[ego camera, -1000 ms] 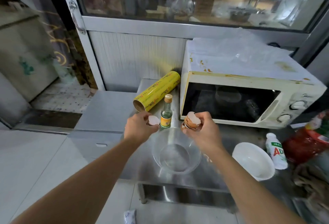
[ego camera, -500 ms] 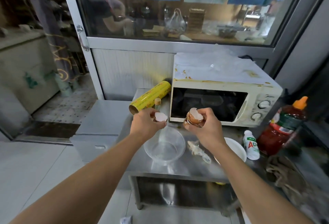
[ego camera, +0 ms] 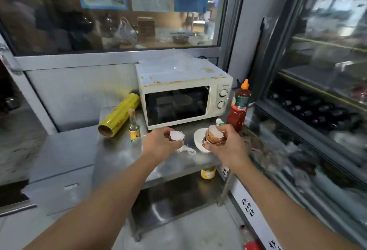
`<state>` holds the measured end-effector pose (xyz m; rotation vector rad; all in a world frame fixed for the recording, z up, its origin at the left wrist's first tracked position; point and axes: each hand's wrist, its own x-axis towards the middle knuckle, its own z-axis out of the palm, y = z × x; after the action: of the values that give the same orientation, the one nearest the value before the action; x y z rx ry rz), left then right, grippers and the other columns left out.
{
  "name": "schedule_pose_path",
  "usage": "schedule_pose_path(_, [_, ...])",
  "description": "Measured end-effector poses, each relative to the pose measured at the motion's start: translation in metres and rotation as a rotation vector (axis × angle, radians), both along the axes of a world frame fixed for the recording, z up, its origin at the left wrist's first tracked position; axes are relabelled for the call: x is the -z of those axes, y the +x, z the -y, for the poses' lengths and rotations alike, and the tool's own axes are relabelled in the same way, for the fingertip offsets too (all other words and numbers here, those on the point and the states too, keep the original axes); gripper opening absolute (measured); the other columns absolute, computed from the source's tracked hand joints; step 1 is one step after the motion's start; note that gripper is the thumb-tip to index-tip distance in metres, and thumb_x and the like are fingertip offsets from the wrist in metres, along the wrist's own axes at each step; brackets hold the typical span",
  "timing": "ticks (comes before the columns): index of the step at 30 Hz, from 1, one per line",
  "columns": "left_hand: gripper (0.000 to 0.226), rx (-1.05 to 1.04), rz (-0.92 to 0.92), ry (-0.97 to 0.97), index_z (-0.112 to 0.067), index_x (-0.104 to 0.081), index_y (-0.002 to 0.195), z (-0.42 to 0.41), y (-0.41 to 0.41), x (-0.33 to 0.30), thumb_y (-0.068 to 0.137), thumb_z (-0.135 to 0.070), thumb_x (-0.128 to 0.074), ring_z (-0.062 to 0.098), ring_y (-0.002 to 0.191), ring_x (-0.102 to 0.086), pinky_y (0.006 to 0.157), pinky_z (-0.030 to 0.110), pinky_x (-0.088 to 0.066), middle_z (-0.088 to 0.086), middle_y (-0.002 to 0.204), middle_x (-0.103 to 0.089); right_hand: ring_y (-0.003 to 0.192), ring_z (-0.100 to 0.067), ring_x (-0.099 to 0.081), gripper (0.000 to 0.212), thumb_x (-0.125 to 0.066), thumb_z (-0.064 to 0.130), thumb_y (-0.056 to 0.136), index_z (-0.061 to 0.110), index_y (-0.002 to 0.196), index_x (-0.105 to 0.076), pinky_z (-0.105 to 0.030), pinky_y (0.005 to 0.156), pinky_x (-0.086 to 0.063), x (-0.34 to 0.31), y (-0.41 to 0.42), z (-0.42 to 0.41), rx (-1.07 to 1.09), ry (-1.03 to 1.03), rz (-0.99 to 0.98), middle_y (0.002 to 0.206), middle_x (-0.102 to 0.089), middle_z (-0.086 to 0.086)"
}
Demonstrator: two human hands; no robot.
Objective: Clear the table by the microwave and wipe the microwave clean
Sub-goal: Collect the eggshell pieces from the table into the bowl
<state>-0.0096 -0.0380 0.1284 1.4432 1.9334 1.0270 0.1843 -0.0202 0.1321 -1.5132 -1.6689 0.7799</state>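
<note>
A cream microwave (ego camera: 184,94) with yellow stains along its top front edge stands at the back of a steel table (ego camera: 119,154). My left hand (ego camera: 160,142) grips a single eggshell half (ego camera: 176,135) above the table. My right hand (ego camera: 228,144) holds a stack of nested eggshell halves (ego camera: 214,135). Both hands hover in front of the microwave door. A white bowl (ego camera: 198,138) sits on the table between and behind my hands, partly hidden by the right hand. The glass bowl is not visible.
A yellow cling-film roll (ego camera: 119,117) and a small bottle (ego camera: 134,125) stand left of the microwave. A red sauce bottle (ego camera: 239,108) and a white bottle (ego camera: 219,121) are at its right. A crumpled plastic scrap (ego camera: 186,150) lies on the table. A yellow jar (ego camera: 208,172) sits on the lower shelf. A glass-front cooler (ego camera: 317,110) is on the right.
The view has pulled back and swung right, so the table looks smaller and farther. Both hands keep hold of their eggshells. The glass bowl under my hands has dropped out of sight.
</note>
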Motion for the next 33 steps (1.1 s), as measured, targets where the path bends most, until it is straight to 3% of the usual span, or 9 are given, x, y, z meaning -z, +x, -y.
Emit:
schedule_pose_path(6, [0.039,0.203,-0.053,-0.042,-0.024,-0.067,0.107,0.033,0.054,0.003,0.07,-0.033,-0.078,0.013,0.09,-0.062,0.078,0.029,-0.052,-0.005,0.099,-0.069,0.096,-0.014,-0.062,0.054,-0.085,0.019,0.066,0.026,0.108,-0.05,-0.028,0.084,-0.052,0.004,0.053,0.07,0.175,-0.025,-0.004,0.107,-0.064,0.004])
schedule_pose_path(10, [0.039,0.335,-0.077,-0.042,-0.023,-0.068,0.108,0.054,0.102,-0.001,0.072,-0.035,-0.076,0.014,0.094,-0.061,0.082,0.03,-0.051,-0.005,0.102,-0.068,0.09,-0.012,-0.063,0.051,-0.084,0.015,0.067,0.021,0.107,-0.052,-0.017,0.074,-0.047,0.001,0.098,0.119,0.294,-0.02,-0.022,0.103,-0.065,0.004])
schedule_pose_path(14, [0.034,0.491,-0.039,-0.027,-0.023,-0.068,0.105,0.079,0.156,-0.008,0.073,-0.029,-0.078,0.009,0.083,-0.057,0.072,0.023,-0.042,-0.007,0.09,-0.064,0.079,-0.001,-0.057,0.049,-0.082,0.015,0.07,0.023,0.106,-0.051,-0.002,0.062,-0.042,-0.007,0.145,0.174,0.434,0.006,-0.025,0.096,-0.059,0.009])
schedule_pose_path(19, [0.033,0.671,0.018,-0.041,-0.021,-0.071,0.099,0.12,0.231,-0.011,0.069,-0.028,-0.081,0.012,0.086,-0.065,0.075,0.026,-0.052,-0.007,0.089,-0.07,0.089,-0.009,-0.06,0.054,-0.082,0.017,0.07,0.024,0.112,-0.05,-0.015,0.072,-0.045,-0.013,0.204,0.247,0.609,-0.01,-0.056,0.101,-0.058,0.009])
schedule_pose_path(21, [0.032,0.74,0.025,-0.028,-0.021,-0.071,0.099,0.143,0.262,-0.013,0.069,-0.027,-0.081,0.011,0.085,-0.065,0.069,0.02,-0.047,-0.007,0.088,-0.07,0.087,-0.009,-0.058,0.053,-0.082,0.016,0.07,0.023,0.111,-0.05,-0.013,0.068,-0.043,-0.018,0.227,0.28,0.665,-0.004,-0.055,0.099,-0.057,0.009])
schedule_pose_path(24, [0.032,0.844,0.046,-0.033,-0.02,-0.069,0.1,0.183,0.307,-0.018,0.07,-0.023,-0.081,0.01,0.083,-0.062,0.072,0.02,-0.044,-0.008,0.087,-0.067,0.092,-0.014,-0.06,0.056,-0.083,0.017,0.069,0.018,0.115,-0.051,-0.02,0.076,-0.044,-0.02,0.26,0.332,0.751,0.005,-0.043,0.104,-0.06,0.004])
schedule_pose_path(33, [0.025,1.107,0.084,-0.059,-0.022,-0.068,0.089,0.348,0.436,-0.016,0.069,-0.021,-0.082,0.013,0.081,-0.066,0.078,0.03,-0.055,-0.007,0.084,-0.07,0.087,-0.012,-0.061,0.052,-0.084,0.015,0.068,0.018,0.108,-0.051,-0.02,0.075,-0.046,-0.017,0.352,0.519,0.972,0.016,-0.016,0.099,-0.061,0.004])
